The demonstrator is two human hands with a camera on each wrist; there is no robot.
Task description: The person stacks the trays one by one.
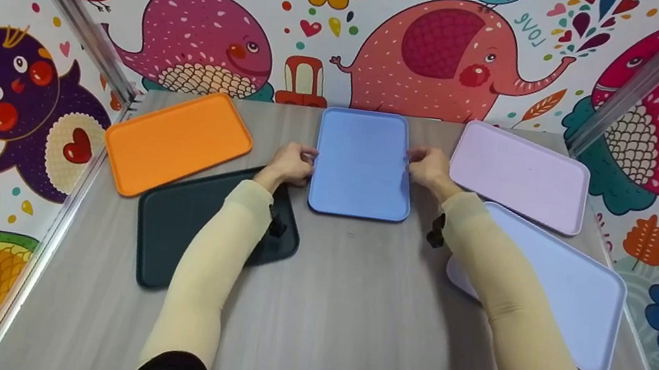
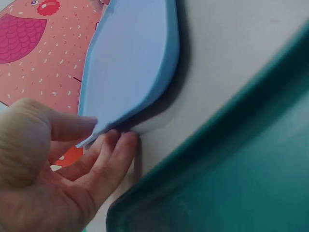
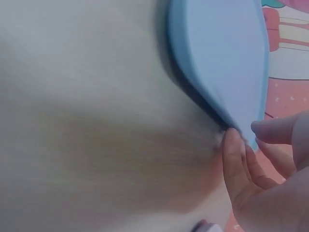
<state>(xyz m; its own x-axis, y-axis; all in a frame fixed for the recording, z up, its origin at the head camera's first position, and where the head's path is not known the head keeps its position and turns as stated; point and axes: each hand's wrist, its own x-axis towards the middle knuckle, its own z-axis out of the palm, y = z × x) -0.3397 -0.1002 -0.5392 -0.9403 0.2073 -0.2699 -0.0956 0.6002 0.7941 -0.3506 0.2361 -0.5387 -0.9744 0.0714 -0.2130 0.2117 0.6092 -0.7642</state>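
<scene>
A blue rectangular tray (image 1: 363,164) lies at the back middle of the table, its long sides running front to back. My left hand (image 1: 294,164) is at its left edge; in the left wrist view the thumb (image 2: 79,124) lies over the rim and the fingertips sit under it. On the opposite edge my right hand (image 1: 429,165) pinches the rim, thumb (image 3: 270,131) above and fingers below. Beneath my left forearm is a dark green tray (image 1: 184,223), partly covered by the sleeve.
An orange tray (image 1: 179,143) lies at the back left, overlapping the dark green one. To the right, a pale lilac tray (image 1: 522,175) rests beside a light periwinkle tray (image 1: 570,293), partly behind my right sleeve. A wall with cartoon animals (image 1: 435,59) stands behind the table.
</scene>
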